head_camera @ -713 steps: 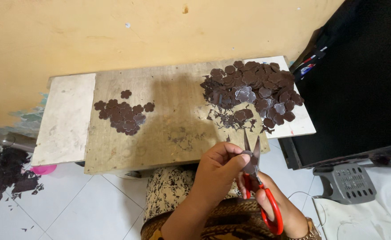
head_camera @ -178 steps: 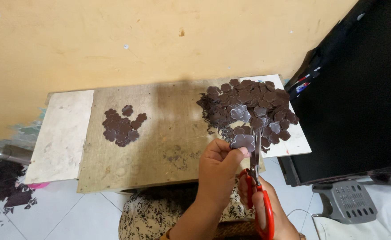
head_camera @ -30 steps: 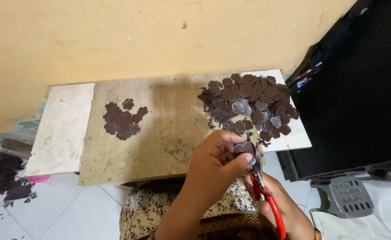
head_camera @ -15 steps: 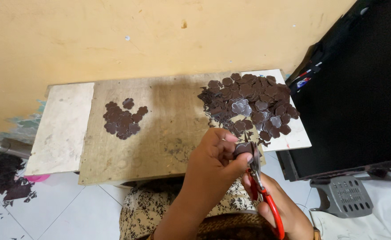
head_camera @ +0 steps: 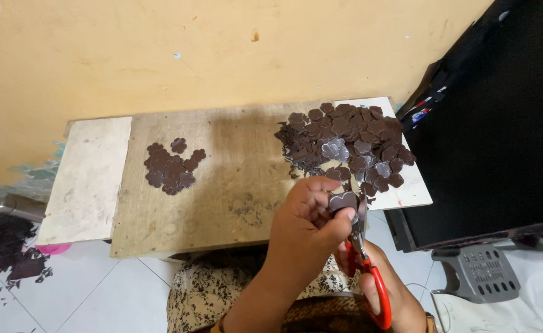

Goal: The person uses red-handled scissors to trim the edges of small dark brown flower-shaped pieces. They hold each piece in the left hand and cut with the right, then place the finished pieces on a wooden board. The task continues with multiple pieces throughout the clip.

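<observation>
Left hand [head_camera: 308,225] pinches small dark brown flower-shaped cutout [head_camera: 343,201]. Right hand [head_camera: 390,295] grips red-handled scissors [head_camera: 365,271], blades pointing twelve o'clock at cutout. Left hand nearer.

Two hands [head_camera: 311,225] [head_camera: 394,296] — one red-handled scissors [head_camera: 370,277], two piles of dark cutouts [head_camera: 172,166] [head_camera: 348,139], one board [head_camera: 222,185].

The scissors [head_camera: 370,277] have bright red handles and grey metal blades. The cut shape [head_camera: 343,201] pinched at the blades is dark brown with a paler grey face. Both the large pile [head_camera: 351,139] and the small pile [head_camera: 172,166] are dark chocolate brown (a few pieces show silvery grey). The board [head_camera: 234,185] is pale tan wood, the wall [head_camera: 160,55] mustard yellow, the garment [head_camera: 222,290] cream with black speckled print
</observation>
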